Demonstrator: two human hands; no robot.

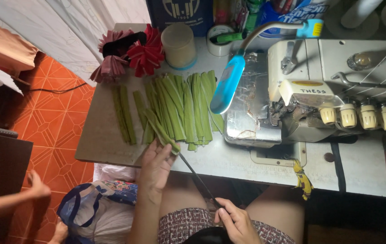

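My left hand (156, 165) pinches one long green folded fabric strip (159, 127) at the near edge of the sewing table (107, 144). A thin dark rod (197, 177) runs from that strip's end down to my right hand (236, 221), which grips its lower end above my lap. Several more green strips (188, 106) lie side by side in the middle of the table, and two darker green strips (124, 114) lie apart to their left.
A white overlock sewing machine (333, 86) with a blue gooseneck lamp (227, 83) fills the table's right. Red and pink fabric flowers (132, 54) and a round cream container (179, 45) sit at the back. Another person's arm (16, 199) reaches near bags (98, 208) on the orange tiled floor.
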